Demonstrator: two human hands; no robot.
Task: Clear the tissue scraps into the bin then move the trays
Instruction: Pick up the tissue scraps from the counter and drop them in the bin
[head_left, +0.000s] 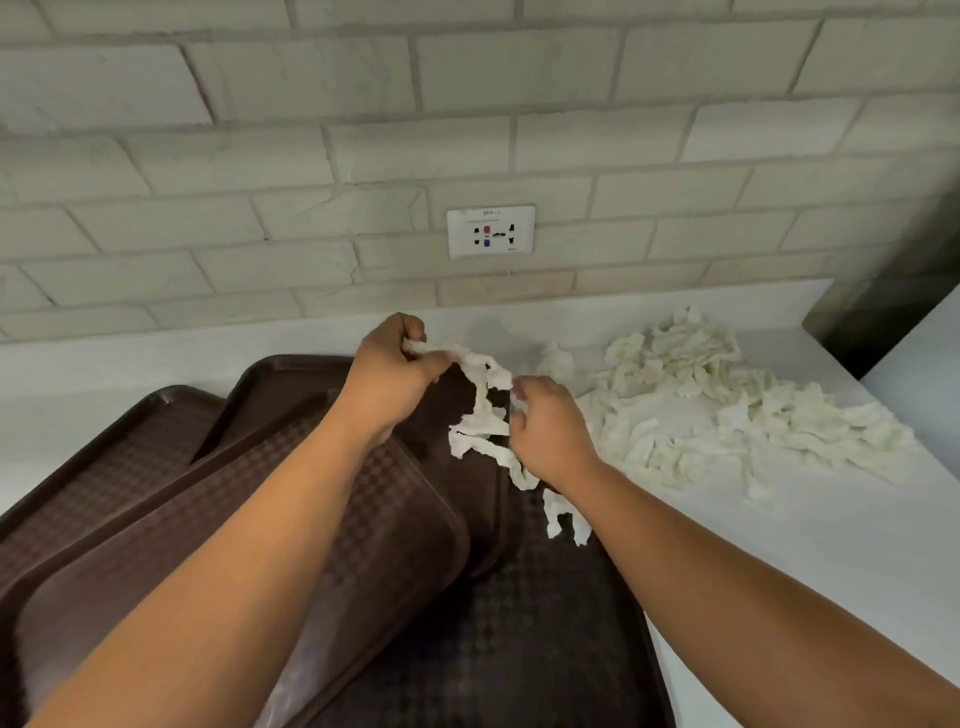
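Several brown plastic trays (395, 519) lie overlapping on a white counter, filling the lower left and middle. My left hand (389, 379) pinches one end of a long white tissue strip (485, 410) above the trays. My right hand (550, 431) grips the same tangle of strips lower down, and loose ends dangle below it over the nearest tray (519, 623). A big heap of white tissue scraps (717, 405) lies on the counter to the right of my hands.
The white counter (805, 545) runs against a pale brick wall with a power socket (491, 232) above my hands. A dark object (893, 291) stands at the far right corner. No bin is in view.
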